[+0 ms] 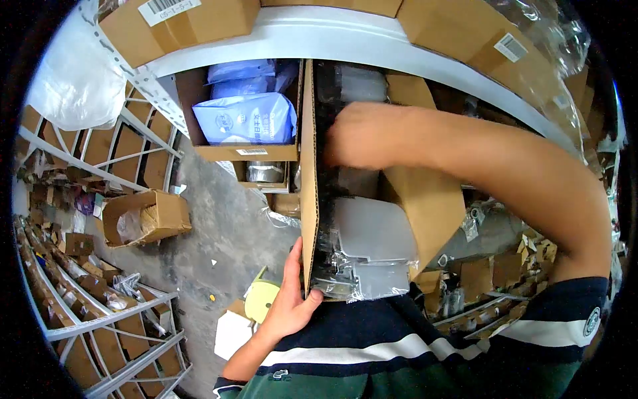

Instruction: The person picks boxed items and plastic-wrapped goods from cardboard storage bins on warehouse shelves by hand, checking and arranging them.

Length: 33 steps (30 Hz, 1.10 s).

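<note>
An open cardboard box point(425, 199) juts from the shelf in front of my body. Inside lie grey items in clear plastic point(375, 229) and dark, fuzzy-looking material along the left wall. My left hand point(292, 302) grips the near left corner of the box wall, thumb on the inner side and fingers outside. Reaching across from the right, my right hand point(359, 136) is inside the box near its left wall. Its fingers point down into the dark part and are hidden, so what they touch cannot be made out.
Left of the box, another carton point(232, 153) holds blue-white packages point(246, 120). A white shelf beam point(332, 33) crosses above, with closed boxes on it. An open carton point(159, 216) sits on the grey floor, beside metal racks point(119, 326). A yellow-green round object point(261, 300) is below left.
</note>
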Each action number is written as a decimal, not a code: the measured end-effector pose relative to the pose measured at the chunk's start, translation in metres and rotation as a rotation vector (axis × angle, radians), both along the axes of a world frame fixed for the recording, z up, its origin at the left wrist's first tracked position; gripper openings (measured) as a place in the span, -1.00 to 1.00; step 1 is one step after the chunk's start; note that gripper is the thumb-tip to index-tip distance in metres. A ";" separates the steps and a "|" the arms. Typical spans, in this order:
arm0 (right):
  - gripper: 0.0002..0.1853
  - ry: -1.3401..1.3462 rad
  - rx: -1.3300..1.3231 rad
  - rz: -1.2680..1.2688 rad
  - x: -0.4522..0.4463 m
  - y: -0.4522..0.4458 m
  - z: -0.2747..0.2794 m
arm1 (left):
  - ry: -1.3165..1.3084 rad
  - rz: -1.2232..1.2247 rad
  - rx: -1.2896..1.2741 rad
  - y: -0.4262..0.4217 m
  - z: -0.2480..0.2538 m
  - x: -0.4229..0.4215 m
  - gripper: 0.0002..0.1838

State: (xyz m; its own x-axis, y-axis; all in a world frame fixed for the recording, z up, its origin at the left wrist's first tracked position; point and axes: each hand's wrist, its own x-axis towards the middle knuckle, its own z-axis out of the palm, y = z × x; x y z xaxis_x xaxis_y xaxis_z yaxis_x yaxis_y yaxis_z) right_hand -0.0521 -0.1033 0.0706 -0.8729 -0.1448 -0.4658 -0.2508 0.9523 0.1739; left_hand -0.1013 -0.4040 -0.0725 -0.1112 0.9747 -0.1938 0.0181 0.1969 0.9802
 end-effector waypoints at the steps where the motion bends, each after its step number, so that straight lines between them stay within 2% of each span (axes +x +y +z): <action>1: -0.79 -0.002 -0.001 0.004 0.003 -0.002 0.014 | 0.016 -0.006 0.022 0.000 -0.002 0.000 0.09; 3: -0.91 0.166 0.115 -0.010 0.012 -0.005 0.034 | 0.011 -0.006 0.011 0.001 -0.001 -0.001 0.11; 7: -0.89 0.291 0.113 -0.064 0.020 -0.003 0.029 | 0.036 -0.027 -0.021 0.002 0.002 -0.001 0.13; 9: -0.90 0.163 0.145 -0.148 0.013 -0.007 0.021 | 0.053 -0.042 -0.024 0.001 0.001 -0.002 0.12; 12: -0.84 0.107 0.166 -0.149 0.000 -0.010 0.001 | 0.065 -0.054 -0.025 0.000 -0.003 -0.002 0.11; 13: -0.80 -0.065 0.237 -0.151 -0.009 -0.012 -0.001 | 0.063 -0.052 -0.023 0.000 -0.003 -0.002 0.11; 17: -0.73 -0.257 0.387 -0.177 -0.040 -0.016 -0.038 | 0.045 -0.044 -0.023 0.001 0.001 0.000 0.10; 19: -0.64 -0.428 0.252 -0.381 -0.054 -0.014 -0.051 | 0.049 -0.040 -0.020 0.000 -0.002 0.000 0.10; 20: -0.64 -0.429 0.249 -0.386 -0.054 -0.015 -0.048 | 0.050 -0.046 -0.022 -0.001 -0.002 -0.001 0.10; 21: -0.62 -0.441 0.034 -0.531 -0.054 -0.013 -0.043 | 0.053 -0.051 -0.030 0.000 -0.003 -0.001 0.10; 24: -0.56 -0.485 -0.336 -0.780 -0.044 -0.010 -0.023 | 0.051 -0.059 -0.039 -0.001 -0.004 -0.001 0.10; 26: -0.52 -0.505 -0.129 -0.343 -0.038 -0.004 -0.020 | 0.047 -0.056 -0.035 -0.001 -0.005 0.000 0.11; 28: -0.49 -0.286 -0.197 -0.360 -0.016 0.004 -0.019 | 0.055 -0.068 -0.022 0.000 -0.006 0.000 0.11; 31: -0.53 -0.221 -0.101 -0.294 -0.006 0.008 -0.019 | 0.069 -0.065 -0.026 0.001 -0.004 0.001 0.11; 33: -0.55 -0.450 0.016 -0.278 -0.012 0.007 -0.028 | 0.073 -0.067 -0.030 0.001 -0.005 0.001 0.10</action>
